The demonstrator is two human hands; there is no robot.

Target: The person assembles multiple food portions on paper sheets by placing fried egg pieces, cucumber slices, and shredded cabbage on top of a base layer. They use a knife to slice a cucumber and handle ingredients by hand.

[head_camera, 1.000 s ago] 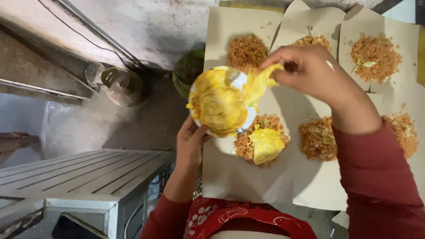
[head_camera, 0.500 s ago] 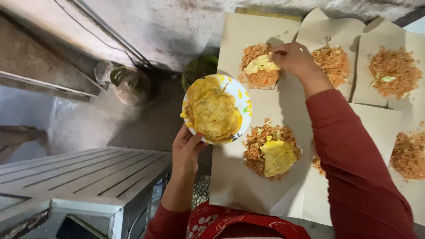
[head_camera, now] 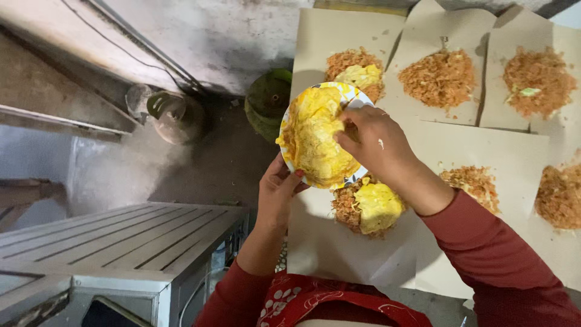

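Head view looks straight down on a person in red sleeves. Their left hand (head_camera: pixel 279 192) grips the near rim of a round patterned plate (head_camera: pixel 351 97) from below, fingers curled up around its edge. The plate is held in the air over the left edge of a spread of brown paper sheets (head_camera: pixel 339 254). A stack of thin yellow omelette (head_camera: pixel 315 136) covers most of the plate. The right hand (head_camera: pixel 378 148) reaches over the plate's right side, its fingertips pinched together on the edge of the omelette.

Just beyond the plate's far rim, a heap of fried rice (head_camera: pixel 351 63) on paper carries a folded piece of omelette on top. Just below the plate, on the near sheet, another rice heap (head_camera: pixel 351 209) is topped with an omelette piece (head_camera: pixel 379 206). Further right lie more rice heaps without egg, one (head_camera: pixel 440 79) far and one (head_camera: pixel 538 79) at the far right. A green gas cylinder (head_camera: pixel 267 103) stands on the floor left of the papers, and a metal cart top (head_camera: pixel 109 239) fills the near left.
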